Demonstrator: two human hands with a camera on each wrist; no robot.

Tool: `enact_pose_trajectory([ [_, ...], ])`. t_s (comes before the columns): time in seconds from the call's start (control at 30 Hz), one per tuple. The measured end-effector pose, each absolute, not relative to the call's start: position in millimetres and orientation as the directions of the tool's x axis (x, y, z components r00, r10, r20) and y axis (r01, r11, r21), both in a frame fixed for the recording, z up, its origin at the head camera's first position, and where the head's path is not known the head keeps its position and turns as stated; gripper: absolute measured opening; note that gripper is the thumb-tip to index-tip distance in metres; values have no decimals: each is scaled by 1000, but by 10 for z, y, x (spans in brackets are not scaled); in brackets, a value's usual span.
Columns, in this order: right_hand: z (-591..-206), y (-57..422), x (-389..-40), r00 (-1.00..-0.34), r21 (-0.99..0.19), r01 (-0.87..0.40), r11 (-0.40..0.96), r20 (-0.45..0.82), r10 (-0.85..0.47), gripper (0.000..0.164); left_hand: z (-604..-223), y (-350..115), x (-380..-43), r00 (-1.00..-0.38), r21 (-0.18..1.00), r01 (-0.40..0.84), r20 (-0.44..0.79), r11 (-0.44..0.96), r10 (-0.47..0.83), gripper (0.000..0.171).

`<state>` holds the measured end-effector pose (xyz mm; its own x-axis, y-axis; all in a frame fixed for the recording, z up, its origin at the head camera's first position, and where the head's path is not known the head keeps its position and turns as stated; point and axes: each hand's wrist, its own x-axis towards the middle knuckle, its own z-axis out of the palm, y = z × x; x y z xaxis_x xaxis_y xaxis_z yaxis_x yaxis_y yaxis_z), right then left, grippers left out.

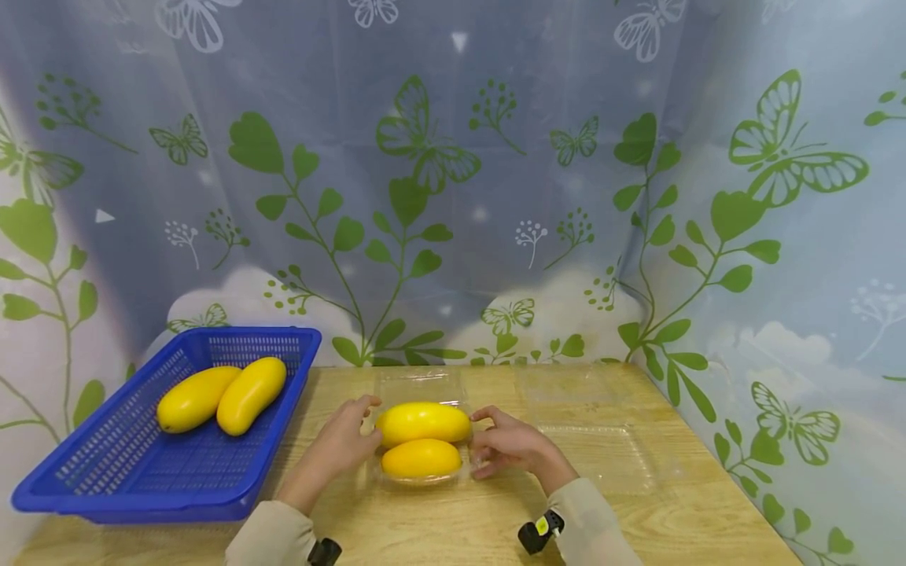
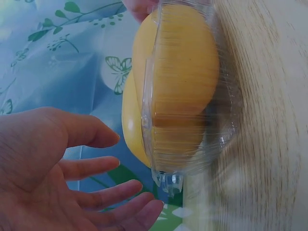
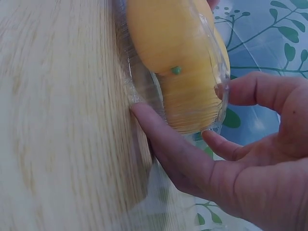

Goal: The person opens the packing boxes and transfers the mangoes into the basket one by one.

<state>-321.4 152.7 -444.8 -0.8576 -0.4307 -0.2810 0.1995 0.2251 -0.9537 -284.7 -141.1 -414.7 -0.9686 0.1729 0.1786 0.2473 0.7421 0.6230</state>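
Two yellow mangoes, the rear mango [image 1: 423, 423] and the front mango [image 1: 421, 458], lie side by side in a clear plastic container [image 2: 168, 180] on the table. My left hand [image 1: 347, 432] is at the container's left end. In the left wrist view its fingers are spread and relaxed, with a gap between them and the plastic. At the opposite end, my right hand [image 1: 513, 444] grips the container, its fingertips [image 3: 222, 91] on the rim and lower wall. A small green stem end shows on one mango in the right wrist view.
At the left stands a blue plastic basket [image 1: 163, 495] with two more mangoes [image 1: 251, 395] inside. A clear plastic lid [image 1: 421, 385] lies behind the filled container. Another clear plastic container [image 1: 602, 460] sits on the wooden table [image 1: 701, 503] at the right. A patterned curtain [image 1: 495, 259] hangs behind.
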Motion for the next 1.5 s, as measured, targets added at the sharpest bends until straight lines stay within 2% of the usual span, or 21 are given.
enact_pose_trajectory([
  [0.4, -4441, 1468, -3183, -856, -958, 195, 210, -271, -440, 57, -4119, -1323, -2799, -954, 642, 299, 212, 706, 211, 40],
  [0.8, -4442, 1455, -3177, -863, -960, 199, 198, -268, -428, 58, -4112, -1163, -2841, -942, 614, 335, 232, 715, 243, 44],
  [1.13, -4416, 1441, -3166, -864, -958, 201, 206, -273, -423, 56, -4000, -1093, -2846, -955, 592, 298, 176, 749, 241, 38],
  [1.5, -4424, 1433, -3165, -861, -957, 201, 211, -276, -428, 55, -3943, -1014, -2925, -951, 531, 303, 118, 791, 285, 45],
])
